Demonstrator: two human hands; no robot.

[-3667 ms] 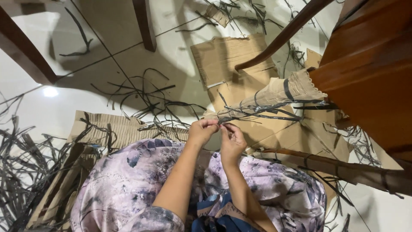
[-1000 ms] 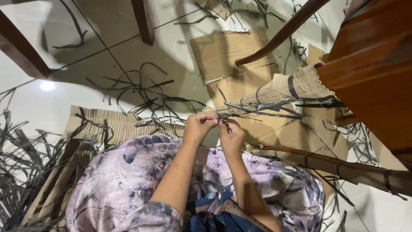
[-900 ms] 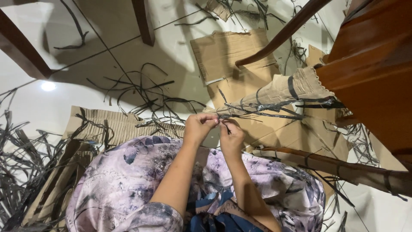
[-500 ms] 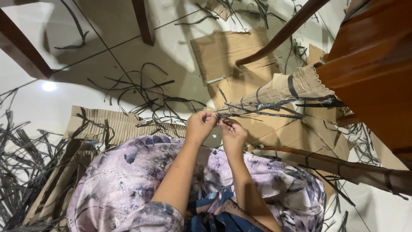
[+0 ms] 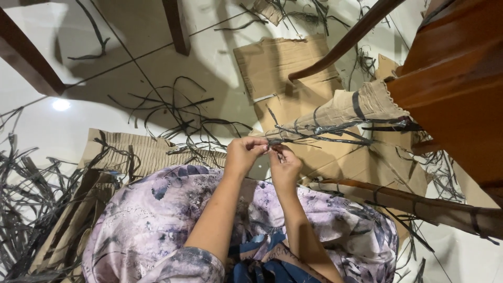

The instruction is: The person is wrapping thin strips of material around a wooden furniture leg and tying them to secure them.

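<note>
My left hand (image 5: 243, 153) and my right hand (image 5: 284, 163) meet in front of my lap, both pinching the near end of a long folded cardboard piece (image 5: 335, 112). The piece runs up and right toward a wooden chair and has dark plastic strips (image 5: 325, 137) wrapped and trailing along it. My fingertips close on a strip at the cardboard's tip. My knees under a floral purple cloth (image 5: 173, 209) fill the lower frame.
Loose dark strips (image 5: 173, 118) lie scattered on the white tiled floor, with a thick heap (image 5: 26, 199) at left. Flat cardboard sheets (image 5: 277, 63) and corrugated pieces (image 5: 136, 152) lie around. A brown wooden chair (image 5: 456, 89) stands at right; a strapped cardboard length (image 5: 419, 207) lies lower right.
My hands have stayed at the cardboard's tip, with only small finger movements on the strip. The view has shifted slightly.
</note>
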